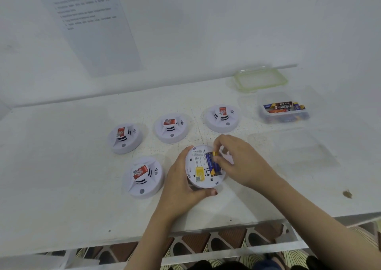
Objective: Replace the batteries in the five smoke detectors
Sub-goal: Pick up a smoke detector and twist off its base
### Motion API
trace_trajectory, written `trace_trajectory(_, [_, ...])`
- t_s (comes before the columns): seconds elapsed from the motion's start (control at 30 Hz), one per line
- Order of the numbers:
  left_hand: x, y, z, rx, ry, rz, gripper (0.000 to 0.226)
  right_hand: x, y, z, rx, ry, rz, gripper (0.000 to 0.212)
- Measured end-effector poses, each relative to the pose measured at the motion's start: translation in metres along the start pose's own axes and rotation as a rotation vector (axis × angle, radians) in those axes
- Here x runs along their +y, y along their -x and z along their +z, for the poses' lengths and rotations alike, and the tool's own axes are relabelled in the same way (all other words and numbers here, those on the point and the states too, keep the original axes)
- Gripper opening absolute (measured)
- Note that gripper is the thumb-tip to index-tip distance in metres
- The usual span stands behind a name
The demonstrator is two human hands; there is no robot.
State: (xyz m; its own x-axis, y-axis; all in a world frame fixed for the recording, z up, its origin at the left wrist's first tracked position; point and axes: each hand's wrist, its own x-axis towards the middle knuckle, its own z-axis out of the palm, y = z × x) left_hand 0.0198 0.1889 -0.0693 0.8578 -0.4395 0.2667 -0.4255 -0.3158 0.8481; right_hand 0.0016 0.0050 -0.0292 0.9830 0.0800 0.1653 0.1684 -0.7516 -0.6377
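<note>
The upturned smoke detector lies on the surface, its open compartment facing up. The left hand grips its left rim, fingers and thumb curled round the edge. The right hand, just right of the detector, pinches the far yellow end of a blue battery. The battery's long axis runs from the detector's far side to its near side, so the right hand is best placed to work it. The clear tub of batteries sits well beyond the detector, to its right.

White wall, white table, patterned floor
</note>
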Motion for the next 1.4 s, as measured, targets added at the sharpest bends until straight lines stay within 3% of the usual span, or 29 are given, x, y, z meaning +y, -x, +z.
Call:
trace_trajectory(0.1, [0.000, 0.000, 0.001, 0.009, 0.015, -0.003, 0.089, 0.000, 0.006, 0.004, 0.100, 0.052, -0.090, 0.008])
trace_trajectory(0.3, [0.003, 0.001, 0.004, 0.000, 0.042, -0.009, 0.088, 0.001, 0.020, -0.010, 0.281, -0.106, -0.090, 0.011])
trace_trajectory(0.57, [0.030, -0.023, 0.027, 0.048, 0.103, 0.077, 0.088, 0.030, 0.053, -0.071, 0.640, -0.082, 0.257, 0.018])
trace_trajectory(0.73, [0.043, -0.041, 0.044, -0.021, 0.094, 0.064, 0.092, 0.057, 0.069, -0.086, 0.505, 0.073, 0.429, 0.015])
trace_trajectory(0.83, [0.044, -0.049, 0.053, -0.069, 0.054, 0.077, 0.095, 0.055, 0.073, -0.091, 0.437, 0.127, 0.304, 0.030])
trace_trajectory(1.0, [0.051, -0.063, 0.061, -0.115, 0.016, 0.139, 0.101, 0.048, 0.072, -0.097, 0.184, 0.088, 0.108, 0.046])
trace_trajectory(1.4, [0.072, -0.100, 0.075, -0.177, -0.127, 0.355, 0.093, 0.054, 0.052, -0.127, 0.103, 0.440, -0.070, 0.038])
